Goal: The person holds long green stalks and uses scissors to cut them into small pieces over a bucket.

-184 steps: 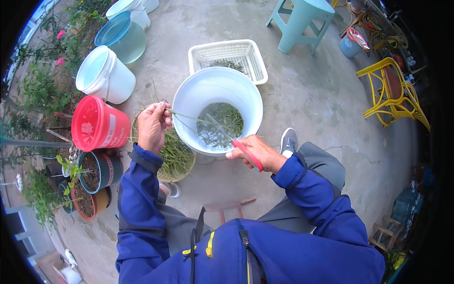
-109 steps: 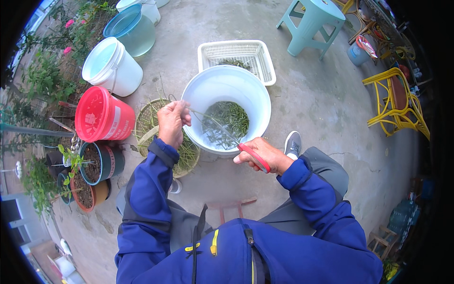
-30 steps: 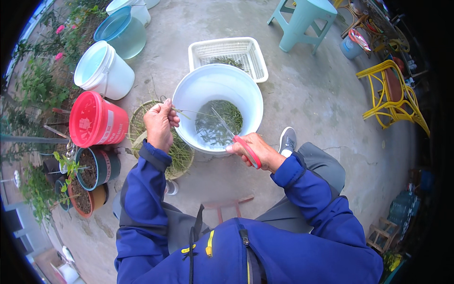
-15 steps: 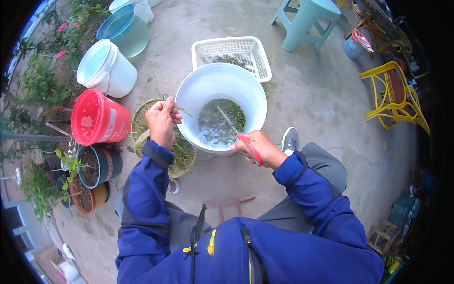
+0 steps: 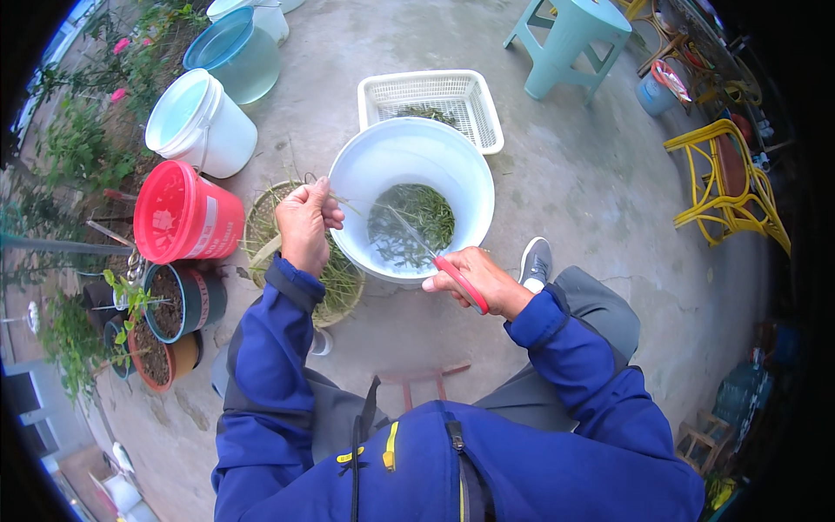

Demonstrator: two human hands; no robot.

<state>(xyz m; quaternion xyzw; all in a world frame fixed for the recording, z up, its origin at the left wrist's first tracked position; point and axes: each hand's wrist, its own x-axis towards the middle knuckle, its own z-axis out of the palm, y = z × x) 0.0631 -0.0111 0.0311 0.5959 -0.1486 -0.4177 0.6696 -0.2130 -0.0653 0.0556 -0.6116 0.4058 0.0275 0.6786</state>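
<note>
Between the thumb and fingertips of my left hand (image 5: 304, 224) is a thin green stem (image 5: 349, 206), held over the left rim of a large white bucket (image 5: 477, 178). My right hand (image 5: 494, 285) grips red-handled scissors (image 5: 463, 284) at the bucket's near right side. The blades point up and left over the opening; how far they are parted is too fine to tell. Cut greens (image 5: 426, 211) lie at the bottom of the bucket. Below my left hand stands a round woven basket (image 5: 358, 300) of long, grassy stems (image 5: 338, 277), partly hidden by my arm and the bucket.
Behind the bucket sits a white slotted basket (image 5: 481, 103) with some greens. A red bucket (image 5: 211, 223), a white pail (image 5: 228, 139) and potted plants (image 5: 185, 304) line the left. A pale blue stool (image 5: 574, 39) and a yellow-framed chair (image 5: 726, 174) stand at the right.
The scissors have turned slightly, their tip shifting left and down toward my left hand. My left hand keeps its pinch on the stem. The whole view has shifted a little.
</note>
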